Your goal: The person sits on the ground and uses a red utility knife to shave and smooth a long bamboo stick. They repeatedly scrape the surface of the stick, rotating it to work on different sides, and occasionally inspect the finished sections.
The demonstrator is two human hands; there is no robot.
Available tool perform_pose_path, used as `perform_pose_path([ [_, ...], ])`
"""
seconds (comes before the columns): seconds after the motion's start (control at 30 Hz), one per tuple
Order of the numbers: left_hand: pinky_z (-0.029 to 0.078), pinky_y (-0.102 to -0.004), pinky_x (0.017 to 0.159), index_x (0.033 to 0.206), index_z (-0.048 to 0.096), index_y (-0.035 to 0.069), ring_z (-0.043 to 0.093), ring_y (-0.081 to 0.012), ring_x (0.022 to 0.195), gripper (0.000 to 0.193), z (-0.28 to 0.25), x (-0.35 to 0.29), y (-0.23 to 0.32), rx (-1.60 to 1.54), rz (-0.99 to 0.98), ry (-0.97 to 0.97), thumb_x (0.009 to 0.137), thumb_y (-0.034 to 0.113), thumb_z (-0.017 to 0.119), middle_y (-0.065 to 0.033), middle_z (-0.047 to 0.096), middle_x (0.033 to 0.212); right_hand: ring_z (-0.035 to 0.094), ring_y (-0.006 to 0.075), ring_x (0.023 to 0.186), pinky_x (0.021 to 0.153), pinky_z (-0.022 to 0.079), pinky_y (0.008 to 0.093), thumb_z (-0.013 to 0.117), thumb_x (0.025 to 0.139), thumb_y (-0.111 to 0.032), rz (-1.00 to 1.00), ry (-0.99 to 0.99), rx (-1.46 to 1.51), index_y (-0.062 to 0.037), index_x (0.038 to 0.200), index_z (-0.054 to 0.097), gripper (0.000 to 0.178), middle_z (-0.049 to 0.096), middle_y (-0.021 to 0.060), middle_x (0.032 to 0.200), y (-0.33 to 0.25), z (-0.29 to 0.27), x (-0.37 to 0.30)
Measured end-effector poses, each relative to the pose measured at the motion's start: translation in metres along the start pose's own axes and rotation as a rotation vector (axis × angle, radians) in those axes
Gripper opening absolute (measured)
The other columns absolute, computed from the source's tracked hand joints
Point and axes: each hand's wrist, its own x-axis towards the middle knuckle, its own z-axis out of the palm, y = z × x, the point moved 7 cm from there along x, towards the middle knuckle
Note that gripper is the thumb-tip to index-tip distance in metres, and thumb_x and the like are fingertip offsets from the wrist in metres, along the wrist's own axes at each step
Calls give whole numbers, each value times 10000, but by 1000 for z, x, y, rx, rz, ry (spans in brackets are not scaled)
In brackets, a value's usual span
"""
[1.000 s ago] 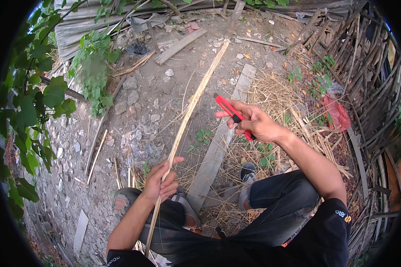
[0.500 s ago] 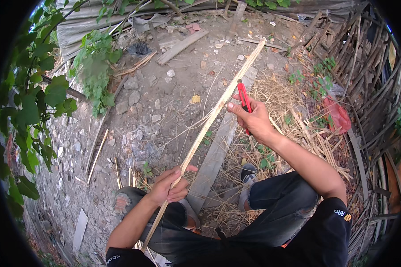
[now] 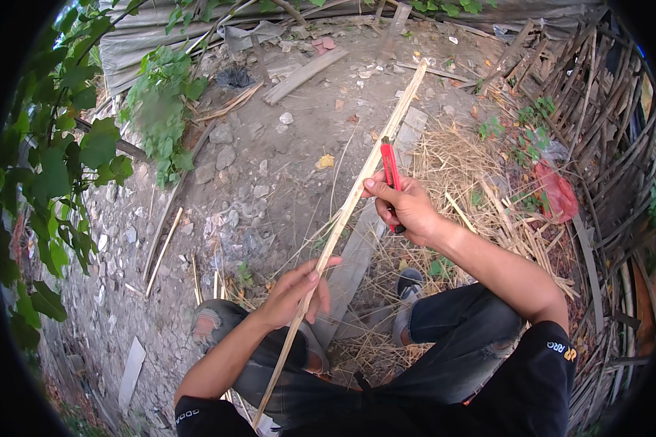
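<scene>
The wooden strip runs slantwise in front of the person, its near end beside the left thigh and its far end away to the right. The left hand is partly open, the strip between thumb and fingers; how firmly it grips cannot be told. The right hand is closed around the red knife, blade end at the strip, thumb appearing to touch it.

For controlled blade work, support the strip firmly with the left hand. Keep the blade at a shallow angle, apply light, even pressure, and keep all fingers and both knees out of its path. Below lies a grey plank, with straw to its right.

Compared with half a second earlier, the left fingers have loosened, the right thumb has closed onto the strip, and the blade end now overlaps it.
</scene>
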Motion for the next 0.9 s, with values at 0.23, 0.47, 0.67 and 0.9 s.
perform_pose_path([
  [0.23,318,-225,427,1535,375,22,370,-74,447,482,-28,0,-5,-148,78,236,1105,240,380,22,366,623,621,345,596,607,474,461,546,1022,-458,-267,-215,-1132,-27,962,628,443,634,159,671,-16,30,-25],
  [0.47,289,-222,425,1474,466,34,344,-73,438,430,-31,-2,-7,-178,56,323,1092,228,431,30,343,587,638,476,679,626,479,558,545,1015,-421,-319,-417,-1246,-2,918,569,431,619,235,661,-2,66,-54],
  [0.67,295,-224,418,1499,449,32,352,-39,458,441,-21,-4,-6,-26,77,285,1083,175,476,58,373,595,647,448,599,564,515,523,551,1011,-461,-412,-210,-1391,-3,894,628,480,621,231,606,3,64,-44],
  [0.9,268,-234,432,1500,460,52,308,-33,457,428,-25,-5,-22,-128,16,254,1082,147,477,75,318,580,684,386,573,530,543,485,555,994,-494,-528,-164,-1650,-50,883,696,479,649,189,586,4,45,-19],
])
